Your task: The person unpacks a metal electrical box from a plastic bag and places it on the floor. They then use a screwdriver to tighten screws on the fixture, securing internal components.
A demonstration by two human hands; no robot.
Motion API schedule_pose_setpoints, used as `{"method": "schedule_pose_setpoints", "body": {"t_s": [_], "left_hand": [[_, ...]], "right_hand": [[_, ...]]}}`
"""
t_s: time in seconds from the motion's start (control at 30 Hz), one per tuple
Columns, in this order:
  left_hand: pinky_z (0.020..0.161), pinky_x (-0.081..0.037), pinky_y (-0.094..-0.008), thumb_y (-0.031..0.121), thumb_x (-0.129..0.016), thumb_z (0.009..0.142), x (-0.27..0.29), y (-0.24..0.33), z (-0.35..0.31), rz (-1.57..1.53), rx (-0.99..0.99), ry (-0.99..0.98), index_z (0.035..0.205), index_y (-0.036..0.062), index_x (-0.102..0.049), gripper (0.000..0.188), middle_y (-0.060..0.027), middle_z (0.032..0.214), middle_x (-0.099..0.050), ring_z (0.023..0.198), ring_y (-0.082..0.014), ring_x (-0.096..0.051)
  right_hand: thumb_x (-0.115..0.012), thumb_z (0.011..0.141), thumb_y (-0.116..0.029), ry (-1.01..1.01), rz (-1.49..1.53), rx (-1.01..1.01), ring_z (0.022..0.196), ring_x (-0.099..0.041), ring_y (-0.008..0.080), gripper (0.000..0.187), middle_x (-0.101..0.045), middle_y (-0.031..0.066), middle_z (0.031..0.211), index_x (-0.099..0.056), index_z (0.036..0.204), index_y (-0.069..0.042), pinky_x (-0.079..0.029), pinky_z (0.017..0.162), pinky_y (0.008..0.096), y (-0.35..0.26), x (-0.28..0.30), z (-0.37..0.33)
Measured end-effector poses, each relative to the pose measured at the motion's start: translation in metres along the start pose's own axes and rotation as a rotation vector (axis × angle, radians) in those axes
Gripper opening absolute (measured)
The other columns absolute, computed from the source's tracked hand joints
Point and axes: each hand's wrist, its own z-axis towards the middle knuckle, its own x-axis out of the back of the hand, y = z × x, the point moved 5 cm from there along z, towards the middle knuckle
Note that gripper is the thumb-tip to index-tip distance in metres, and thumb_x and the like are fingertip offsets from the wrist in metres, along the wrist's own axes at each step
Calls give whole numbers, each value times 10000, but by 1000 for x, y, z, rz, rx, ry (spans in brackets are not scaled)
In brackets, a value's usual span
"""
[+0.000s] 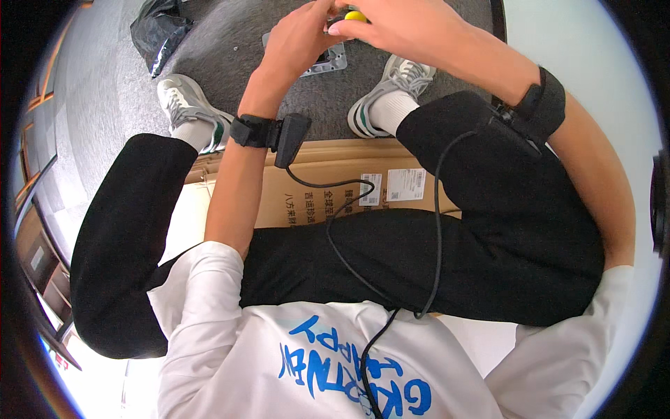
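Observation:
My right hand (391, 24) is closed round a tool with a rounded yellow-and-black handle (356, 16) at the top edge of the view. Against it, my left hand (301, 33) has its fingers curled together; what they hold is hidden. Below the two hands, a grey metal plate (336, 60) with holes and cut-outs lies on the floor between my shoes, partly covered by my left hand. The working end of the tool cannot be made out.
A crumpled black plastic bag (159, 35) lies at the far left on the grey carpet (223, 35). Flat cardboard (314, 157) with paper labels is beneath my legs. Black cables (438, 209) run from both wrist bands across my lap. A white wall (558, 35) stands close on the right.

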Motion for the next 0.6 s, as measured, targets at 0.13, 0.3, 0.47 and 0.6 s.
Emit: {"method": "schedule_pose_setpoints", "body": {"t_s": [0.13, 0.3, 0.47, 0.6], "left_hand": [[839, -544, -464, 191, -766, 874, -1, -3, -1, 60, -48, 56, 1186, 61, -632, 363, -173, 1084, -714, 996, -410, -674], [865, -506, -474, 134, -700, 906, -3, -6, 3, -86, -45, -80, 1206, 54, -613, 323, -200, 1092, -650, 1044, -410, -624], [867, -492, -477, 145, -697, 902, 7, -3, -2, -20, -26, -35, 1181, 45, -591, 315, -195, 1057, -637, 1040, -403, -614], [847, -500, -472, 172, -720, 895, 6, -7, -4, 20, 62, -44, 1167, 63, -591, 320, -165, 1050, -645, 1022, -395, -621]], "right_hand": [[-679, 943, -215, 58, 68, 86, 979, -674, 415, 302, -636, 220, 1018, -612, 1140, 4, -564, 839, 475, -1, -1, -5], [-684, 911, -105, 304, 14, 323, 952, -665, 426, 244, -616, 215, 1102, -610, 1121, -7, -564, 831, 473, -8, 1, -2], [-657, 959, -241, 264, 58, 97, 985, -668, 436, 280, -625, 216, 1114, -611, 1100, -3, -564, 843, 481, -5, 5, -3], [-627, 984, -350, 56, -70, -34, 986, -683, 434, 368, -689, 234, 1029, -621, 1098, 0, -562, 849, 498, -12, 6, 11]]}}
